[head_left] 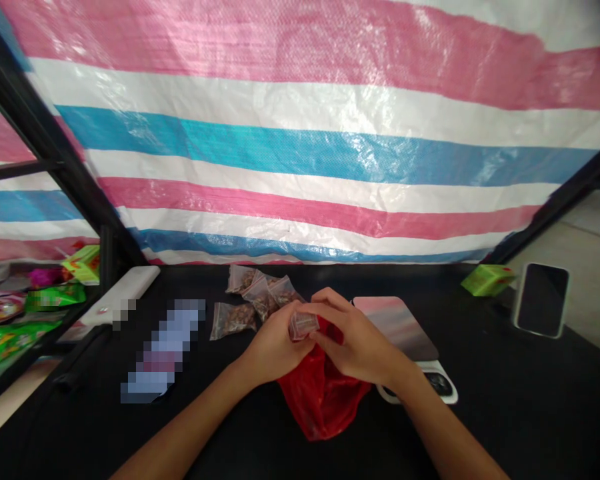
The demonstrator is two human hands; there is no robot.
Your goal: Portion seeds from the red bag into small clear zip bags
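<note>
Both my hands meet over the middle of the black table. My left hand is closed around a small clear plastic bag, and its contents are hard to make out. My right hand pinches the same bag with curved fingers. Right beneath them lies a crumpled red plastic bag, partly covered by the hands. Just beyond my left hand are several small zip bags filled with brown dried bits. To the right of my right hand sits a kitchen scale with a shiny metal plate.
A phone leans upright at the right, beside a small green box. A white power strip and a blurred-out bluish object lie at the left. Bright packets fill the far left. A striped sheet hangs behind.
</note>
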